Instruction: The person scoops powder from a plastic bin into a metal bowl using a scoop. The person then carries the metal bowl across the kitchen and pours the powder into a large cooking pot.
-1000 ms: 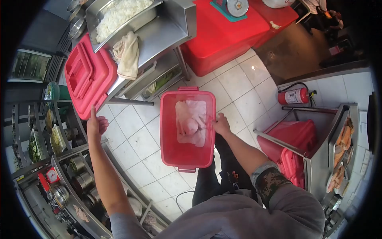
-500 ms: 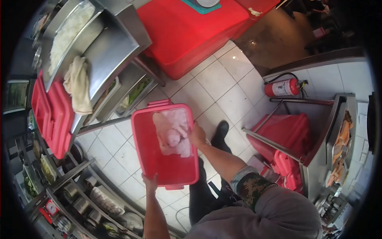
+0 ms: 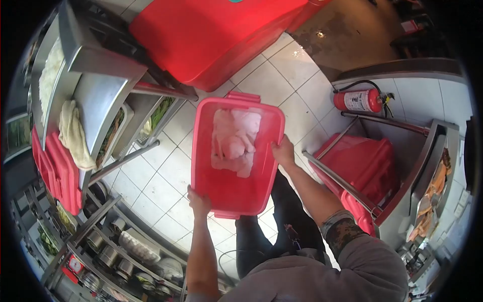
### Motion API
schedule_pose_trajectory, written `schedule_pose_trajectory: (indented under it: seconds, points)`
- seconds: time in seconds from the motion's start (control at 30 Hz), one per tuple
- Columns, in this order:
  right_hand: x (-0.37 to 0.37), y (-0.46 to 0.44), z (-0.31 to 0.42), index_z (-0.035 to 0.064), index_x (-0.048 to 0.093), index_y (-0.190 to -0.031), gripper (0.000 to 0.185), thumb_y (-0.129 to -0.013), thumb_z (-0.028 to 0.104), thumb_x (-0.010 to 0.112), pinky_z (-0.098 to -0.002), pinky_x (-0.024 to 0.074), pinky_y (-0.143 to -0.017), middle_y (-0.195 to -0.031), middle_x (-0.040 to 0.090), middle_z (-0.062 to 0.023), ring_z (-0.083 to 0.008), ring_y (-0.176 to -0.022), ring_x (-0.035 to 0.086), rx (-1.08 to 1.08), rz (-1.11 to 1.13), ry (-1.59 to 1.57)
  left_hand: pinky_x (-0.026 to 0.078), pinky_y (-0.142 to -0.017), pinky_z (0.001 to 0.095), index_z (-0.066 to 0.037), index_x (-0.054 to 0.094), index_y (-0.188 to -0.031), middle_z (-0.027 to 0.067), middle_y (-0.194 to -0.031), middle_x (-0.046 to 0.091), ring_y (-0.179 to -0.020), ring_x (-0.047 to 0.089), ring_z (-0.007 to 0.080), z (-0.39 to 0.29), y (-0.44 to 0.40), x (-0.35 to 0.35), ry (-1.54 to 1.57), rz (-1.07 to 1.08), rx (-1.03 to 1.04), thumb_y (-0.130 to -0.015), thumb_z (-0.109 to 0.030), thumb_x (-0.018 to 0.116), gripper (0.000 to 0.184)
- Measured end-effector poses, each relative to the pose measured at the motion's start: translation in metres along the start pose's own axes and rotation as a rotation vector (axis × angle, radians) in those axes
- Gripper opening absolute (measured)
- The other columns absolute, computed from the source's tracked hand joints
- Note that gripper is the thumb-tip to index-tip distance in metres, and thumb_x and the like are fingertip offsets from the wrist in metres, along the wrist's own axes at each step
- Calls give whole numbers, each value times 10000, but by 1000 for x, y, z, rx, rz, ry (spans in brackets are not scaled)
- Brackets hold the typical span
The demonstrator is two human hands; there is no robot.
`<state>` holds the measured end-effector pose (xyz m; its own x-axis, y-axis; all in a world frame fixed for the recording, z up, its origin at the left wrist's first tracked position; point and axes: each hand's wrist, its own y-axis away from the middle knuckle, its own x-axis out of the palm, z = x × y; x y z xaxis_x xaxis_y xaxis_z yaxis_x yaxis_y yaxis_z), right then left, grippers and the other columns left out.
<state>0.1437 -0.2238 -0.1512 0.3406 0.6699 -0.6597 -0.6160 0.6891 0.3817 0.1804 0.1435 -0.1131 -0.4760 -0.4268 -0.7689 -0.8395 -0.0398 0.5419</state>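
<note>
The red tub (image 3: 236, 194) sits mid-frame above the floor tiles (image 3: 153, 189), in both hands and, it seems, not yet set down. The left hand (image 3: 199, 202) is curled round its lower-left corner, the right hand (image 3: 283, 152) clasps the right rim — fingers partly hidden on both. Uncovering looks done: the tub is open, and a pink lid-like piece (image 3: 65, 176) is well apart, left of frame by the bench (image 3: 103, 98). The pale contents (image 3: 234, 147) remain inside — emptying appears undone.
</note>
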Motion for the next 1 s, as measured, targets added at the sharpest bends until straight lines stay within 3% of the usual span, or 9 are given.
schedule_pose_trajectory:
  seconds: [0.07,0.17,0.37,0.47,0.6,0.77,0.87,0.97,1.0]
  points:
    - [-21,-27,-14,-10,605,-1045,300,-839,198,668,-497,525,-802,-934,687,-262,-447,-921,656,73,-80,6,423,-986,544,20,285,-1447,303,-1285,494,-1188,483,479,-33,-34,-2,68,49,357,-900,-93,543,615]
    - [-67,-74,-39,-16,626,-1038,310,-836,213,678,-482,527,-804,-943,693,-261,-434,-926,668,109,-202,3,468,-918,526,-21,341,-1431,261,-1273,531,-1126,538,475,-98,-62,13,124,50,478,-918,-101,513,546]
    - [-151,-179,-96,-68,645,-994,361,-814,245,665,-476,531,-816,-945,673,-319,-450,-949,667,223,-360,4,506,-837,558,-107,384,-1366,214,-1266,555,-996,627,449,-278,-127,45,-316,202,416,-927,-132,493,453]
    - [-191,-216,-96,-78,647,-968,377,-797,258,652,-479,529,-830,-943,663,-337,-465,-959,659,363,-353,115,521,-826,556,-129,372,-1371,200,-1238,556,-1005,636,428,-356,-152,68,-349,88,514,-918,-120,507,473]
    - [-221,-260,-108,-79,652,-942,357,-785,241,621,-490,519,-841,-933,660,-342,-473,-958,654,438,-441,37,454,-988,524,-152,436,-1334,140,-1187,559,-1044,642,364,-448,-188,91,-556,-174,757,-875,-97,577,484]
    - [-255,-300,-104,-75,636,-1004,372,-786,225,610,-496,498,-865,-970,656,-344,-476,-981,642,528,-419,-48,430,-955,538,-104,460,-1332,143,-1253,537,-1101,547,365,-526,-228,111,-466,-224,931,-858,-125,617,500]
    - [-257,-310,-90,-63,597,-1115,430,-799,228,627,-476,477,-917,-1090,623,-339,-458,-1065,613,435,-634,28,429,-945,527,-107,465,-1343,133,-1320,517,-1118,524,359,-548,-236,115,-459,-265,982,-839,-128,637,533]
    - [-274,-311,-21,-61,543,-1233,542,-822,266,680,-465,476,-954,-1203,579,-342,-428,-1116,597,15,-1010,492,429,-923,502,-109,476,-1342,129,-1357,504,-1151,516,357,-567,-243,111,-439,-211,978,-838,-129,635,529]
    - [-260,-323,-13,-61,537,-1245,540,-830,254,678,-458,469,-959,-1212,579,-321,-428,-1126,587,76,-867,341,428,-921,502,-110,475,-1344,130,-1353,505,-1150,519,356,-577,-249,110,-454,-211,988,-838,-130,635,531]
